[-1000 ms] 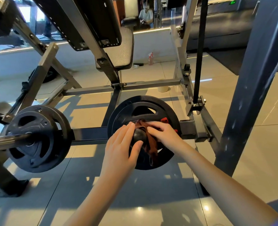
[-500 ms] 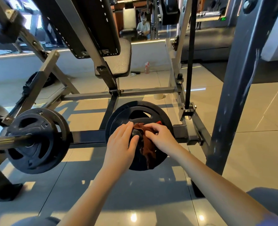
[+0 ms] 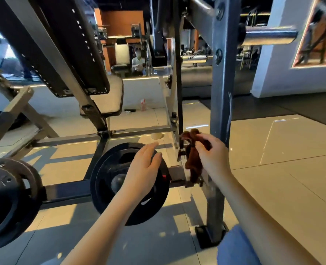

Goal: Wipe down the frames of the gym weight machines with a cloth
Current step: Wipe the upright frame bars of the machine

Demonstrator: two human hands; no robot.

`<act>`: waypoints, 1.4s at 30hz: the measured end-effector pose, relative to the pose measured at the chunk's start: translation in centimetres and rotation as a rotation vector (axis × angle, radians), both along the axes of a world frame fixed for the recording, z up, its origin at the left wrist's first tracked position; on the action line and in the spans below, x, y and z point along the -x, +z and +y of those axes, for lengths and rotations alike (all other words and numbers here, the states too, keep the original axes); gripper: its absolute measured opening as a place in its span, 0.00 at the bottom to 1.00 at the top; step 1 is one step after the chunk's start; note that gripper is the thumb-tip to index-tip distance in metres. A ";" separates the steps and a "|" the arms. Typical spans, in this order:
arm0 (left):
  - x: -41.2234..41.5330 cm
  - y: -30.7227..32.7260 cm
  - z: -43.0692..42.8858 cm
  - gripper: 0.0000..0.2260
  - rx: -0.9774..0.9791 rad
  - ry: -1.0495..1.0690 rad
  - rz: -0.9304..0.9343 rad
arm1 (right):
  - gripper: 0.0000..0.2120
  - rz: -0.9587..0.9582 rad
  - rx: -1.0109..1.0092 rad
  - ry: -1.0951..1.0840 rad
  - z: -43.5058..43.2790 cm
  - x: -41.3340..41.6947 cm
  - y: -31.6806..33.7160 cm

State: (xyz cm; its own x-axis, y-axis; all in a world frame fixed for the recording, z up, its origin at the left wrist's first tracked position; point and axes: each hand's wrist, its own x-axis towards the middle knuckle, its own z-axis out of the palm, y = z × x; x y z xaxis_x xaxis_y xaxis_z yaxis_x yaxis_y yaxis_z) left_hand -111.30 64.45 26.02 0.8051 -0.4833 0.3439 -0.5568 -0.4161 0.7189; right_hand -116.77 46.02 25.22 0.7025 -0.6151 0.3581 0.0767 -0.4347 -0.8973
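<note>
Your right hand (image 3: 213, 155) is curled around a bunched brown cloth (image 3: 191, 163). Thumb and fingers pinch its upper folds, and the rest hangs down below your knuckles. The cloth sits just left of that hand, against the small bracket (image 3: 183, 152) where a thin black rod (image 3: 178, 83) comes down to the low part of the frame. Directly behind your right hand stands the machine's dark upright post (image 3: 222, 88), scuffed with pale marks. Its foot rests on the tile floor (image 3: 273, 169) below your forearm.

Your left hand (image 3: 145, 169) is flat and relaxed, with the fingers straight and held together. It lies over the upper right part of a black weight plate (image 3: 108, 196); whether the palm actually touches the plate cannot be told from this angle. The plate's hub shows just left of your wrist. Your hands are apart, with the bracket and the cloth between them.

Far out to the left of your left hand is a second weight plate (image 3: 9, 205), and a dark horizontal frame bar (image 3: 68, 190) runs between the two plates. Higher up, beyond your fingertips, a grey seat pad (image 3: 110, 96) sits under a slanted black back pad (image 3: 68, 46). A pale cup-like thing (image 3: 156, 136) sits on the floor just past your left fingertips, and a small spray bottle (image 3: 143, 105) stands farther off.
</note>
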 end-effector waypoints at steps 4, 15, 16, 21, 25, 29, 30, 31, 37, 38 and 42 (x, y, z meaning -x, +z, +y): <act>0.1 1.7 -4.5 0.18 0.043 -0.115 0.030 | 0.13 -0.120 0.162 -0.246 -4.4 1.0 2.4; -6.6 5.5 -18.2 0.21 0.192 -0.331 0.117 | 0.24 -0.256 0.462 -0.478 -13.3 -7.8 3.8; -7.3 5.9 -19.2 0.21 0.217 -0.341 0.135 | 0.24 -0.259 0.515 -0.512 -13.7 -8.2 3.0; -9.9 7.9 -22.7 0.22 0.277 -0.412 0.134 | 0.20 -0.306 0.650 -0.590 -15.2 -9.0 0.6; -11.6 8.8 -25.0 0.22 0.347 -0.505 0.194 | 0.21 -0.438 0.695 -0.486 -17.3 -10.9 5.4; -12.4 8.3 -26.3 0.26 0.468 -0.527 0.182 | 0.22 -0.525 0.656 -0.480 -18.9 -12.6 9.3; -12.5 8.1 -26.4 0.26 0.483 -0.534 0.180 | 0.22 -0.535 0.666 -0.472 -19.0 -12.5 8.7; -12.5 7.9 -26.5 0.26 0.493 -0.542 0.188 | 0.21 -0.535 0.682 -0.465 -18.9 -12.3 7.4; -12.6 7.5 -26.8 0.23 0.471 -0.550 0.160 | 0.22 -0.521 0.728 -0.459 -18.6 -12.1 6.2; -12.6 7.4 -26.8 0.24 0.468 -0.561 0.159 | 0.23 -0.534 0.706 -0.474 -18.6 -12.6 8.1; -12.8 7.5 -26.6 0.26 0.436 -0.564 0.175 | 0.23 -0.622 0.670 -0.474 -19.3 -14.0 12.8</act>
State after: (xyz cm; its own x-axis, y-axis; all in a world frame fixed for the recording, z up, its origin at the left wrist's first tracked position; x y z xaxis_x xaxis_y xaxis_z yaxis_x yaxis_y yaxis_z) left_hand -98.53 37.84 33.55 0.5351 -0.6889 0.4890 -0.4635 0.2444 0.8517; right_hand -102.74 26.72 38.02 0.0129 -0.3211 0.9470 0.1350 -0.9378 -0.3198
